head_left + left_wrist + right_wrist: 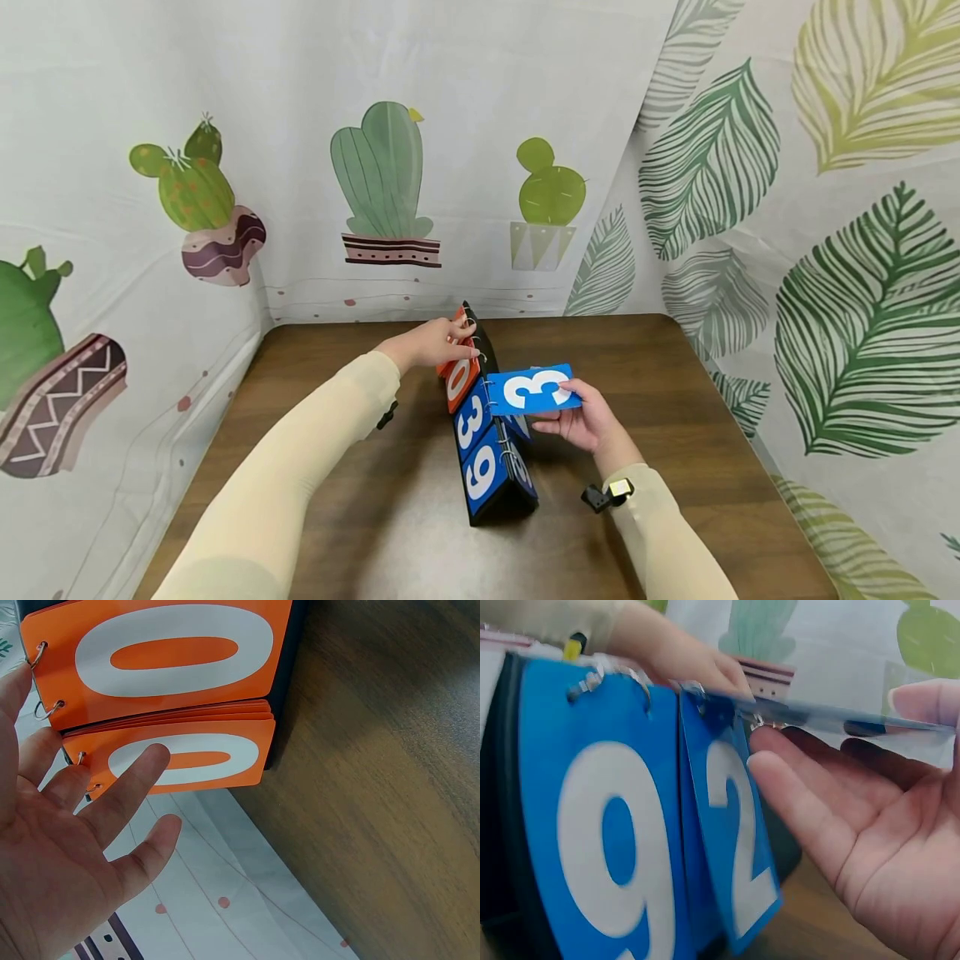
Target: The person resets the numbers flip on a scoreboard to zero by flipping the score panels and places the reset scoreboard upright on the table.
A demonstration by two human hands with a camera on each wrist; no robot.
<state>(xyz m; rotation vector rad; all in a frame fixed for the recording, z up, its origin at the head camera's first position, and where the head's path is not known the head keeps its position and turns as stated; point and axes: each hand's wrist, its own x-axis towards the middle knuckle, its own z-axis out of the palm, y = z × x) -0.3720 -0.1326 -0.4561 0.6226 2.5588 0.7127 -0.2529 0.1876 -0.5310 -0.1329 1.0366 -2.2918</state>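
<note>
Right hand [581, 421], palm up with the fingers nearly straight, holds a blue number card printed with a white 3 [532, 389] between the thumb on top and the fingers beneath; the card is lifted out level, away from the black tent-shaped flip scoreboard [487, 417], and is still threaded on its metal rings. In the right wrist view that card shows edge-on above the fingers [802, 795], with a hanging blue card printed with a white 2 [739, 847] just beside them and a blue card printed with a white 9 [600, 847] next to it on the same face.

Left hand [435, 342] rests on the far top end of the scoreboard, over the orange cards. From the left wrist view its fingers are spread and relaxed, gripping nothing, one fingertip [154, 757] touching the lower orange card printed with a white 0 [187, 757]; a second orange card printed with a white 0 [165, 652] sits just above it.

Scoreboard stands near the middle of the dark brown wooden bench [675, 467], between the two forearms in pale sleeves. Cactus-printed cloth [375, 167] and leaf-printed cloth [825, 250] hang behind and to the sides.
</note>
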